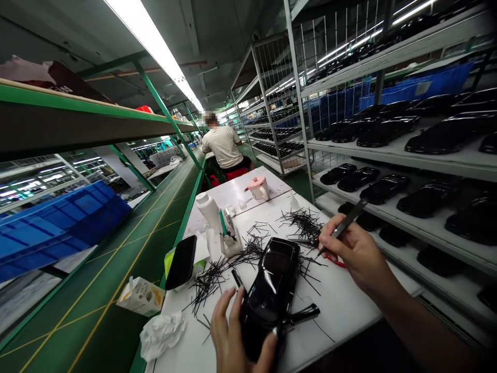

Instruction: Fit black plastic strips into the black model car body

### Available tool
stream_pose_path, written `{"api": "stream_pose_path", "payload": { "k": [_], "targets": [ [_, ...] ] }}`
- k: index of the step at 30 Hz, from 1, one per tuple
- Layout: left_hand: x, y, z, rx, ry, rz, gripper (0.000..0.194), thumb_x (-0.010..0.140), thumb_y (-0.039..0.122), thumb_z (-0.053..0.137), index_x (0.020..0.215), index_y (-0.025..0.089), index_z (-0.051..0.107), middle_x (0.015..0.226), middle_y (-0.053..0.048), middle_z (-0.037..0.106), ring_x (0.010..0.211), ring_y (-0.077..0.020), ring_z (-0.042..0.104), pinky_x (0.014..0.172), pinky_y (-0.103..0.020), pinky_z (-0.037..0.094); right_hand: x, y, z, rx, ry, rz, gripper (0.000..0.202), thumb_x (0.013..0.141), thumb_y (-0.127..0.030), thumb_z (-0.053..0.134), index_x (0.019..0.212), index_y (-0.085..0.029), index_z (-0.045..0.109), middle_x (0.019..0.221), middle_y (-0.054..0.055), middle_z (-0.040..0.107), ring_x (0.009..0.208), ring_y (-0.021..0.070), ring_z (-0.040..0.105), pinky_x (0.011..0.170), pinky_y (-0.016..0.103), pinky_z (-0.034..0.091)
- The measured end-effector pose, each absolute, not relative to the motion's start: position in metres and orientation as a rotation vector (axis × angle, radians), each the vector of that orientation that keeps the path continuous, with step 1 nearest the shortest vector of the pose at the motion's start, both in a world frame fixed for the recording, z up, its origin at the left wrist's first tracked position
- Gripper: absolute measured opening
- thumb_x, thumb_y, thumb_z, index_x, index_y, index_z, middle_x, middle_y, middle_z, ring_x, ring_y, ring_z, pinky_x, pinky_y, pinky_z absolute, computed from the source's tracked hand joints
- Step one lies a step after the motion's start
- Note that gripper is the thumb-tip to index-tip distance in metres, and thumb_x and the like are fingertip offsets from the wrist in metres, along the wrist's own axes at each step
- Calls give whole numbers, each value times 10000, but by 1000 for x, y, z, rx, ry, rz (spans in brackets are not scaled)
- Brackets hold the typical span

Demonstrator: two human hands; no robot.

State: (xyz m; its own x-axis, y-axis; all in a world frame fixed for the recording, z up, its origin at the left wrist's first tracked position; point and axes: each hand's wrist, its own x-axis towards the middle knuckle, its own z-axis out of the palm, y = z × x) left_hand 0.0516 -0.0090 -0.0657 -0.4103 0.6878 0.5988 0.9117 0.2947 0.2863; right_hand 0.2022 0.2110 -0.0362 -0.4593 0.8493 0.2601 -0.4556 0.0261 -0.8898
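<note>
A glossy black model car (272, 280) lies on the white table, with a door (305, 314) swung out on its right side and another black part jutting out on its left. My left hand (236, 331) grips the car's near end, thumb on one side and fingers on the other. Over the table to the right, my right hand (355, 254) pinches grey tweezers (344, 224), their tip pointing down at loose thin black strips (305, 223). More black strips (212, 284) are scattered left of the car. Something red (336, 261), partly hidden, lies under my right hand.
Left on the table are a phone (181, 263), a white bottle (207, 210), a small tool holder (231, 243), a drink carton (142, 296) and crumpled tissue (161, 334). A lidded mug (258, 187) stands farther back. Racks of black cars (384, 189) line the right; a person (223, 146) sits ahead.
</note>
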Motion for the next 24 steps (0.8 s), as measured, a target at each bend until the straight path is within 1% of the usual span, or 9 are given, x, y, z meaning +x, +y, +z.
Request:
{"api": "stream_pose_path", "payload": {
  "k": [2,3,6,7,11,16,21,24],
  "targets": [
    [53,11,-30,-1691,-2077,-968,479,924,198,537,1384,261,422,1313,-129,555,1298,-302,472,1051,-503,430,197,208,-32,-404,-1282,1637,269,802,-346,778,800,-226,536,686,-31,588,540,83,544,455,152,434],
    [54,23,-13,-1851,-2010,-1000,489,924,175,545,1388,265,417,1273,-113,595,1274,-272,501,1036,-456,454,195,206,-30,-379,-1279,1642,270,800,-346,778,796,-227,536,679,-34,584,534,81,541,447,148,425],
    [59,58,23,-2230,-1884,-1047,547,915,168,590,1418,232,383,1220,-107,657,1159,-230,600,989,-389,500,192,201,-24,-346,-1273,1653,277,786,-346,790,785,-227,540,681,-41,579,525,77,546,442,146,420],
    [61,67,29,-2328,-1856,-1055,534,913,167,598,1407,217,401,1184,-102,681,1116,-220,627,972,-371,512,193,200,-23,-356,-1270,1646,278,783,-347,792,784,-227,542,684,-41,581,521,77,548,442,149,420],
    [66,87,33,-2459,-1794,-1108,359,944,159,555,1299,197,518,993,-59,742,950,-176,698,888,-300,544,202,199,-21,-410,-1267,1597,277,799,-356,777,779,-227,533,656,-40,578,501,82,535,448,167,420],
    [64,84,25,-2416,-1755,-1175,337,926,151,587,1259,192,559,1087,-77,753,966,-168,718,854,-253,551,203,199,-24,-392,-1254,1601,283,803,-356,776,794,-224,525,682,-43,575,475,73,499,465,195,440],
    [58,78,24,-2388,-1821,-1318,208,930,126,564,1119,171,640,959,-70,772,858,-157,733,800,-235,555,189,192,-26,-367,-1235,1675,293,807,-360,778,803,-224,518,684,-46,579,481,68,493,482,192,432],
    [53,79,28,-2360,-1984,-1502,190,914,140,584,1084,175,661,929,-64,769,838,-162,729,796,-249,559,183,190,-22,-336,-1141,1692,287,798,-339,780,789,-223,517,650,-60,533,486,64,464,490,188,417]
  ]
}}
